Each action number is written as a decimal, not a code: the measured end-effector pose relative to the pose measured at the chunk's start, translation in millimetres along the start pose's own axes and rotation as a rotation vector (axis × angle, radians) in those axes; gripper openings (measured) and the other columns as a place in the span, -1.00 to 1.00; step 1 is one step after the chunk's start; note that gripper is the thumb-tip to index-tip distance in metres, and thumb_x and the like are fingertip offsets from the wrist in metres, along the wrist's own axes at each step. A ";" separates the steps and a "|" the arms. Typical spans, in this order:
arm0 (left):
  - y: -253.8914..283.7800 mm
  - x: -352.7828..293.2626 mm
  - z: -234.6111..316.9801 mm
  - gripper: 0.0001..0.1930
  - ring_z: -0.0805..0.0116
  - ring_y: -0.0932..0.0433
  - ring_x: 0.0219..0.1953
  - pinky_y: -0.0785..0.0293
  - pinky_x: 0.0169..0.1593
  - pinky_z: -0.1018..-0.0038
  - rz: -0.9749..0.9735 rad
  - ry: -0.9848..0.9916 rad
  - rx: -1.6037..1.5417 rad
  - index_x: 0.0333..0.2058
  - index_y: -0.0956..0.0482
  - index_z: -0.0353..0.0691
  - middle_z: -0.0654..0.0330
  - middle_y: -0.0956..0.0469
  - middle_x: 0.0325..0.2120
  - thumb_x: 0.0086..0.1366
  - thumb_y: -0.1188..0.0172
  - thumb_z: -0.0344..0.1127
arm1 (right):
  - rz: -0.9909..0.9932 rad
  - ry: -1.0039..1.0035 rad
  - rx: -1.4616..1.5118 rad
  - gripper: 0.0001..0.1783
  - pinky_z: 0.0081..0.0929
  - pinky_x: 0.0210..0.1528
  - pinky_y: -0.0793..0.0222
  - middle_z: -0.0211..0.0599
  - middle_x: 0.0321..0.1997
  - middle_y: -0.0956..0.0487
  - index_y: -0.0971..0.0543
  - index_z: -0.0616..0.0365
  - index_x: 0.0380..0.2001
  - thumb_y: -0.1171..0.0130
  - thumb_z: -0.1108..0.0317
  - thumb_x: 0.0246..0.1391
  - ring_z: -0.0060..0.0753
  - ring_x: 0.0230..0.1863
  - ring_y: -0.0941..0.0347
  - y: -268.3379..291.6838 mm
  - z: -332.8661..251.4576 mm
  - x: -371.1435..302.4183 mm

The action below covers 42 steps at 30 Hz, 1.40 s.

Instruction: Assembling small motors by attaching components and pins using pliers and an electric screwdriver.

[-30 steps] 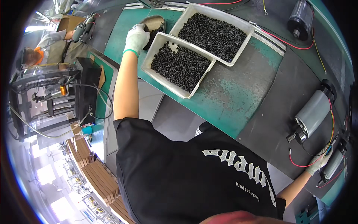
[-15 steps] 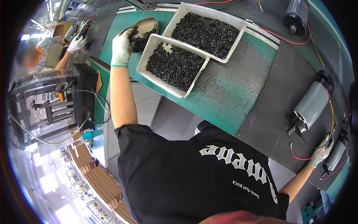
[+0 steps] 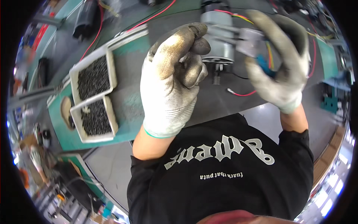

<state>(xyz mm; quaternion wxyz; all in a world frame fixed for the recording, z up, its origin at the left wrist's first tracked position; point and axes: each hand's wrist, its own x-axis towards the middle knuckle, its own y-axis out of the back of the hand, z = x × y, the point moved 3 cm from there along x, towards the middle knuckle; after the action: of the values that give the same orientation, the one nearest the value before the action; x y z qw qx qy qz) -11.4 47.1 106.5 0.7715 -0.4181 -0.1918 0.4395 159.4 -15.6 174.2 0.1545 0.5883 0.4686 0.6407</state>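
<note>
My left hand [image 3: 171,74], in a white glove with dirty fingertips, is raised near the middle of the view. Its fingers are curled together; whatever they pinch, if anything, is hidden. To its right my right hand [image 3: 283,63], gloved too, is smeared by motion. Its fingers bend around a blurred grey piece [image 3: 250,42] with something blue [image 3: 265,66] by the palm; I cannot make out their kind. Behind and between the hands lies a grey cylindrical motor [image 3: 218,48] with a black end, a threaded shaft and red and yellow wires.
Two white bins [image 3: 115,121] of small black cylindrical pieces stand at the left, beside an oval dish [image 3: 66,112]. Another dark motor [image 3: 85,20] lies at the far left. A red wire [image 3: 244,94] with a terminal rests on the table. A co-worker's gloved hand [image 3: 36,158] shows at the left edge.
My view has swung right. My left hand has left the oval dish and come up before the motor. The right hand has moved in from the far right and is raised with the blurred piece.
</note>
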 end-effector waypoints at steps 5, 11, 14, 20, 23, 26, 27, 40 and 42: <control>-19.5 8.0 -25.2 -0.70 0.61 -0.10 -0.68 -0.10 -0.53 0.62 -0.042 0.035 -0.047 -0.13 -0.54 -0.31 0.25 -0.52 -0.44 0.36 -0.03 -0.20 | -0.068 -0.096 -0.311 -0.38 -0.38 -0.06 -0.38 -0.20 -0.10 -0.50 -0.61 0.14 -0.03 -0.31 0.39 -0.35 -0.30 -0.10 -0.37 10.6 1.5 -19.2; -20.3 13.6 -35.1 -0.70 0.61 -0.05 -0.70 -0.08 -0.54 0.62 0.033 -0.013 -0.016 -0.10 -0.54 -0.28 0.27 -0.57 -0.34 0.36 -0.03 -0.20 | 0.055 -0.076 -0.299 -0.37 -0.38 -0.03 -0.35 -0.23 -0.12 -0.49 -0.61 0.08 -0.02 -0.32 0.39 -0.36 -0.29 -0.09 -0.34 7.6 6.3 -30.4; -23.6 14.4 -34.1 -0.70 0.61 -0.03 -0.70 -0.07 -0.55 0.62 0.028 -0.022 -0.027 -0.07 -0.52 -0.29 0.28 -0.61 -0.26 0.36 -0.04 -0.21 | 0.050 -0.104 -0.305 -0.37 -0.38 -0.03 -0.35 -0.24 -0.13 -0.48 -0.61 0.07 -0.01 -0.32 0.39 -0.35 -0.29 -0.09 -0.33 2.4 8.3 -26.9; -18.3 21.6 -36.8 -0.71 0.60 -0.03 -0.70 -0.05 -0.58 0.64 0.008 -0.028 -0.068 -0.08 -0.52 -0.29 0.33 -0.60 -0.29 0.35 -0.04 -0.22 | 0.068 -0.089 -0.320 -0.37 -0.37 -0.03 -0.35 -0.26 -0.15 -0.49 -0.61 0.06 -0.02 -0.32 0.38 -0.35 -0.28 -0.09 -0.33 4.5 9.1 -25.1; -22.2 18.6 -35.6 -0.70 0.60 -0.03 -0.70 -0.03 -0.58 0.64 0.006 -0.053 0.017 -0.08 -0.52 -0.30 0.37 -0.55 -0.38 0.36 -0.04 -0.22 | 0.035 -0.082 -0.350 -0.38 -0.37 -0.04 -0.36 -0.26 -0.14 -0.50 -0.62 0.08 -0.03 -0.32 0.40 -0.36 -0.28 -0.11 -0.35 2.6 8.6 -22.4; -18.2 16.1 -37.0 -0.69 0.60 -0.02 -0.70 -0.04 -0.58 0.63 0.043 -0.026 -0.014 -0.08 -0.51 -0.30 0.38 -0.54 -0.40 0.36 -0.04 -0.21 | 0.043 -0.079 -0.317 -0.37 -0.37 -0.04 -0.36 -0.25 -0.13 -0.50 -0.62 0.07 -0.03 -0.31 0.42 -0.37 -0.28 -0.13 -0.36 0.5 11.3 -24.9; -16.1 15.5 -38.4 -0.70 0.60 -0.02 -0.71 -0.05 -0.58 0.63 0.035 -0.025 0.000 -0.08 -0.52 -0.30 0.37 -0.55 -0.39 0.36 -0.04 -0.20 | 0.071 -0.058 -0.288 -0.36 -0.37 -0.05 -0.37 -0.24 -0.12 -0.49 -0.62 0.05 -0.02 -0.31 0.42 -0.37 -0.28 -0.14 -0.36 0.6 11.8 -25.6; -10.3 24.8 -42.2 -0.69 0.64 -0.27 -0.66 -0.13 -0.60 0.68 0.081 -0.063 0.004 -0.13 -0.55 -0.33 0.36 -0.38 -0.66 0.33 -0.11 -0.19 | 0.067 -0.093 -0.278 -0.37 -0.39 -0.11 -0.43 -0.19 -0.13 -0.48 -0.61 -0.02 0.00 -0.31 0.44 -0.34 -0.27 -0.11 -0.39 -4.6 20.2 -32.4; -14.6 23.8 -40.1 -0.69 0.64 -0.27 -0.66 -0.14 -0.59 0.69 0.090 -0.066 0.009 -0.13 -0.55 -0.33 0.35 -0.39 -0.64 0.32 -0.12 -0.19 | 0.035 -0.092 -0.276 -0.36 -0.39 -0.11 -0.44 -0.18 -0.12 -0.48 -0.60 -0.01 0.01 -0.30 0.43 -0.33 -0.26 -0.11 -0.39 -1.4 15.1 -32.1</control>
<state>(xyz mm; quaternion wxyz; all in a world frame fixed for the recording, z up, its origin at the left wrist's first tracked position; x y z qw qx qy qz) 35.7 44.1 93.5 0.7460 -0.4083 -0.1959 0.4883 180.8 -32.7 151.5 0.2440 0.5981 0.3581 0.6741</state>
